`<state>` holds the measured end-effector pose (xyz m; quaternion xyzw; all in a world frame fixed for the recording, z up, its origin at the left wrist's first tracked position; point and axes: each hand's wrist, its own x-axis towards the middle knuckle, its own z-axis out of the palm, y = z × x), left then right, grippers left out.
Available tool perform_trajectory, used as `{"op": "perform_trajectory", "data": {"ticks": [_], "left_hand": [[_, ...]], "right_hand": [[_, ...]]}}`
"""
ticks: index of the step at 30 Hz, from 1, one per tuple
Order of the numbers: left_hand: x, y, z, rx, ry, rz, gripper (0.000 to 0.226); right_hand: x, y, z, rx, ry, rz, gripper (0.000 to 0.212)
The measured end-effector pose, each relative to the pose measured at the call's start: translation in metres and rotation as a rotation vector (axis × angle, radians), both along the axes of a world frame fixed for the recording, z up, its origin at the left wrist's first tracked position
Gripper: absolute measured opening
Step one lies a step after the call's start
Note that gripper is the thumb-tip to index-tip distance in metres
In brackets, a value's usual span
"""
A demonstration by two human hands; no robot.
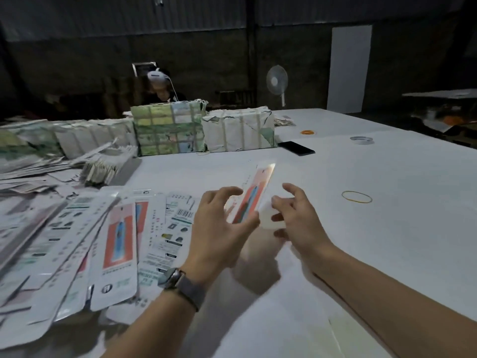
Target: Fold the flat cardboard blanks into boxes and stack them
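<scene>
Head-worn view, forward and down, close over the table (387,228)

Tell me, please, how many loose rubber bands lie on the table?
2: a yellow rubber band right of the hands, and an orange rubber band farther back beyond the phone. Others may be hidden.

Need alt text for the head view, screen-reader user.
Two bare hands, left hand and right hand, hold a long narrow orange-printed box above a white table. Flat blanks lie fanned to the left, wrapped bundles behind, with a rubber band and phone to the right.
</scene>
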<state>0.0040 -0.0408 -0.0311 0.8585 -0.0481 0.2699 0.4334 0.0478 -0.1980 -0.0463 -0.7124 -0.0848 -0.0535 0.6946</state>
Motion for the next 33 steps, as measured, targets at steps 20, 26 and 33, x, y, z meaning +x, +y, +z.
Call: {"op": "perform_trajectory", "data": {"ticks": [20,26,33], "left_hand": [[-0.019,-0.025,0.006,-0.559,0.245,-0.372,0.081],[-0.014,-0.02,0.005,-0.662,0.258,-0.364,0.068],[-0.012,-0.026,-0.001,-0.709,0.267,-0.389,0.055]], "right_hand": [[-0.027,0.007,0.01,0.196,0.049,0.434,0.046],[-0.03,0.008,0.008,0.223,0.056,0.45,0.032],[-0.031,0.008,0.007,0.247,-0.001,0.46,0.058]]}}
